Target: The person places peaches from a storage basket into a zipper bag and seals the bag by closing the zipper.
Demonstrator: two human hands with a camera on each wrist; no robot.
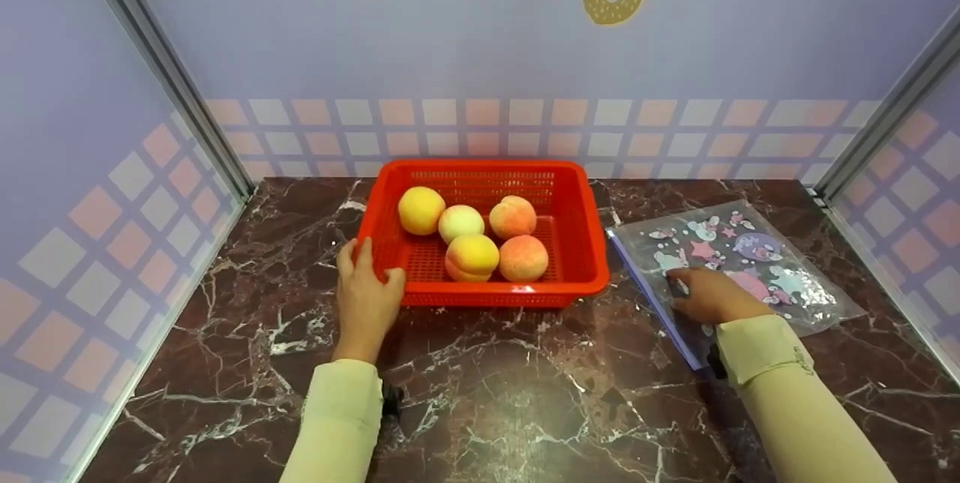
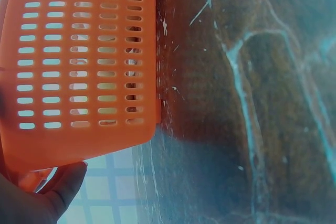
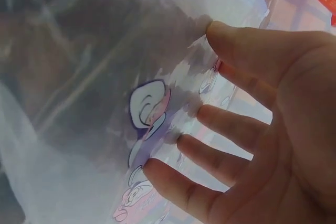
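A red plastic basket [image 1: 585, 243] holds several peaches [image 1: 523, 258], yellow to pink-orange. My left hand [image 1: 366, 303] holds the basket's front left corner, thumb at the front rim and fingers over the left side. In the left wrist view, a finger [image 2: 71, 179] lies beside the slotted basket wall [image 2: 79, 145]. To the right, a clear plastic bag [image 1: 750, 258] with cartoon prints and a purple strip along its left edge lies flat. Spread fingers of my right hand [image 1: 712, 295] touch its surface; the right wrist view shows their fingertips [image 3: 155, 169] against the film.
Everything lies on a dark red marbled tabletop [image 1: 487, 408]. A lilac back wall [image 1: 487, 33] with a tile pattern stands right behind the basket, and side panels [image 1: 112, 243] close in left and right. A black band [image 1: 391, 398] is at the left wrist.
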